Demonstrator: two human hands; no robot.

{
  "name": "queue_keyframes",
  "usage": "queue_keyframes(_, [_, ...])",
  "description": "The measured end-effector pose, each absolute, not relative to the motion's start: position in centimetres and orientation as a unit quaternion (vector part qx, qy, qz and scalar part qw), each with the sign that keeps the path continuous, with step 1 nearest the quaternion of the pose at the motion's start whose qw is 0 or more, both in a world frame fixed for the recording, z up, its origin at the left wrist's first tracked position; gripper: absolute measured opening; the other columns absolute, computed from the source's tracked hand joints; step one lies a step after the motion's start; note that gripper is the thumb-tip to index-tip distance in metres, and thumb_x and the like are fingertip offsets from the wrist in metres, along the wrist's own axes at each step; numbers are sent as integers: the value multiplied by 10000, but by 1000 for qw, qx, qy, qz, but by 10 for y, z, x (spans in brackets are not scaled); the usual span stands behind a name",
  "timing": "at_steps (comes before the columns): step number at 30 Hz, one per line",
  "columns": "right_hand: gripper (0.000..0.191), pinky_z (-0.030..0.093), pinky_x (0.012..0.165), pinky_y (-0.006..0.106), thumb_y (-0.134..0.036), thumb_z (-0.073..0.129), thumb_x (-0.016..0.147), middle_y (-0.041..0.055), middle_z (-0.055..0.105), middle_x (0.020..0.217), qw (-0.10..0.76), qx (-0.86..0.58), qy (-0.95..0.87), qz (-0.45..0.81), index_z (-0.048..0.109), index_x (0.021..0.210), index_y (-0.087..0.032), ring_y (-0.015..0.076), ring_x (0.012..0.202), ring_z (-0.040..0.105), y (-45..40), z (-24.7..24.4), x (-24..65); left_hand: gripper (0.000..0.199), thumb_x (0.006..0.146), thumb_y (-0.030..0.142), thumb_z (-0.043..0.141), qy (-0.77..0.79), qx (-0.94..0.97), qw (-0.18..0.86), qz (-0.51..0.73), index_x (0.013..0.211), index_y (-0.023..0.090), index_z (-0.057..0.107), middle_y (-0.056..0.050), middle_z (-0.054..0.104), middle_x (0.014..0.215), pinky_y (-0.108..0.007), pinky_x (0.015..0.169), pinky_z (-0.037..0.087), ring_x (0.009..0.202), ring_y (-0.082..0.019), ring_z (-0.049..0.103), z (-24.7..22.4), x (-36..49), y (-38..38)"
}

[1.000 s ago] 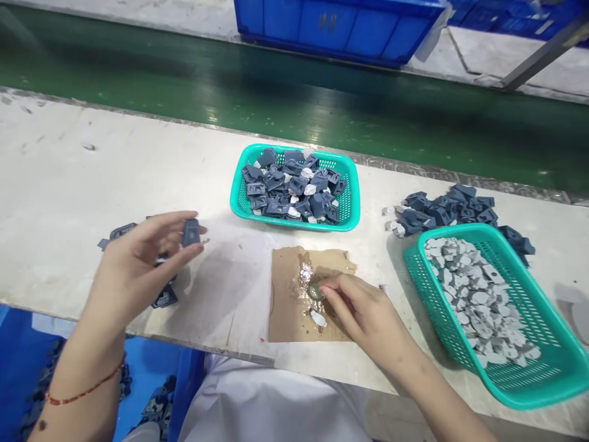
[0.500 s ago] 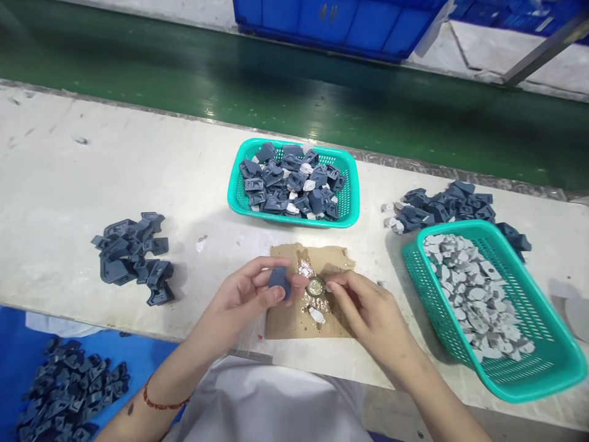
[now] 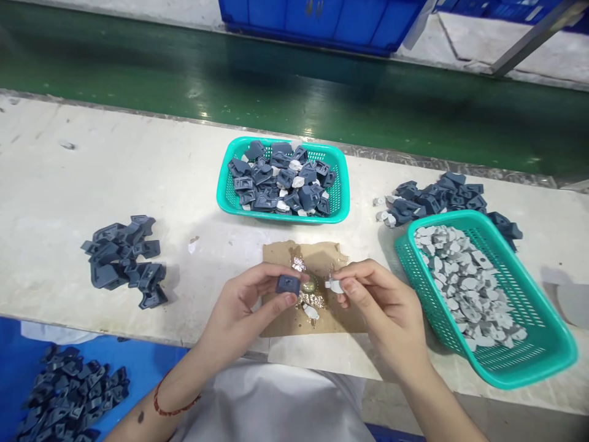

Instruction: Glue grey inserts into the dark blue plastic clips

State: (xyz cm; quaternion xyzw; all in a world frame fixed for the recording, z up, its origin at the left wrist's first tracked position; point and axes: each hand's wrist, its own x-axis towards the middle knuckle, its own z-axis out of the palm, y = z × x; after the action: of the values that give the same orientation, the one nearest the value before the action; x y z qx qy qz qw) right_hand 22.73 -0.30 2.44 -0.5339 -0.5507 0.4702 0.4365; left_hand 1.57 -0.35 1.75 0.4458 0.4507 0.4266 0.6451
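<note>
My left hand [image 3: 251, 304] pinches a dark blue-grey plastic part [image 3: 288, 284] between thumb and fingers, a small recess facing me. In my right hand [image 3: 384, 304], thumb and fingertips grip a small white plastic piece [image 3: 334, 286], its narrow end pointing left at the dark part. A gap separates the two pieces. Beneath them lies a brown cardboard sheet [image 3: 276, 320], smeared with shiny, wet-looking glue [image 3: 315, 299] around a small round blob [image 3: 308, 285] between my hands. Another white piece [image 3: 310, 311] rests on the cardboard, just below the smear.
A green basket [image 3: 223, 191] of dark and white parts stands behind my hands. To the right, another green basket [image 3: 550, 356] holds white pieces, beside a dark pile [image 3: 442, 196]. More dark parts lie left [image 3: 124, 255] and on blue sheeting below [image 3: 73, 393]. A green strip [image 3: 161, 86] runs behind.
My right hand has moved up and away from the round blob, and the white piece now shows in its fingers. My left hand has turned the dark part so its recess faces me.
</note>
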Motion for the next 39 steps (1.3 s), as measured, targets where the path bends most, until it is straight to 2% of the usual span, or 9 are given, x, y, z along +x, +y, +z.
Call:
queue_keyframes(4, [142, 522, 575, 223, -306, 650, 984, 24, 736, 809, 422, -520, -590, 451, 757, 917, -241, 135, 653, 646, -4, 36, 224, 129, 911, 247, 745, 430, 483, 653, 394, 1038, 249, 767, -26, 802, 952, -257, 758, 631, 829, -169, 758, 20, 17, -7])
queue_keyframes(7, [139, 522, 548, 233, -317, 685, 958, 16, 722, 733, 425, -516, -580, 466, 746, 871, -227, 142, 612, 649, -3, 42, 220, 178, 902, 197, 755, 434, 558, 579, 406, 1065, 264, 776, -27, 816, 1013, -266, 819, 639, 917, -185, 773, 16, 18, -11])
queue_keyframes(11, [276, 429, 433, 222, -362, 692, 952, -31, 579, 502, 432, -521, -534, 507, 675, 725, -207, 112, 440, 519, -4, 43, 214, 364, 854, 88, 779, 436, 644, 419, 469, 1142, 310, 766, -12, 811, 1131, -294, 945, 630, 1031, -190, 767, 7, 19, -15])
queue_keyframes(15, [284, 400, 421, 213, -335, 691, 948, -42, 558, 489, 438, -528, -531, 497, 648, 698, -209, 100, 423, 483, -6, 40, 209, 453, 851, 32, 752, 438, 687, 323, 481, 1204, 316, 735, -15, 797, 1152, -257, 923, 641, 1043, -171, 765, 5, 19, -16])
queue_keyframes(20, [279, 373, 430, 204, -316, 673, 949, -54, 521, 490, 418, -545, -547, 479, 629, 697, -204, 86, 434, 441, -8, 40, 204, 454, 880, 22, 705, 428, 725, 282, 460, 1248, 288, 708, -32, 786, 1183, -256, 942, 644, 1068, -175, 763, 7, 17, -18])
queue_keyframes(28, [193, 441, 501, 196, -243, 620, 976, -47, 622, 580, 392, -552, -631, 379, 648, 787, -216, 93, 497, 570, -10, 40, 195, 460, 915, 26, 650, 428, 766, 218, 428, 1300, 275, 679, -58, 787, 1216, -282, 964, 645, 1075, -197, 773, 3, 20, -18])
queue_keyframes(31, [227, 439, 500, 205, -271, 611, 981, -43, 612, 576, 389, -561, -611, 400, 630, 763, -212, 96, 491, 554, -9, 35, 195, 390, 923, 50, 656, 432, 753, 247, 431, 1250, 259, 700, -62, 786, 1206, -272, 959, 634, 1068, -194, 769, 6, 21, -15])
queue_keyframes(35, [299, 397, 470, 209, -349, 627, 982, -51, 565, 532, 403, -545, -540, 498, 594, 722, -207, 92, 469, 491, -7, 31, 200, 300, 940, 280, 710, 466, 684, 440, 349, 1237, 237, 691, -63, 771, 1170, -271, 822, 625, 1001, -204, 746, 24, 14, -2])
queue_keyframes(39, [270, 387, 490, 217, -370, 606, 1004, -63, 537, 555, 385, -521, -545, 533, 583, 787, -211, 97, 496, 471, -6, 28, 206, 273, 1037, 426, 524, 440, 655, 586, 184, 1068, 205, 682, 8, 663, 820, -230, 588, 468, 695, -139, 594, 38, 4, 12])
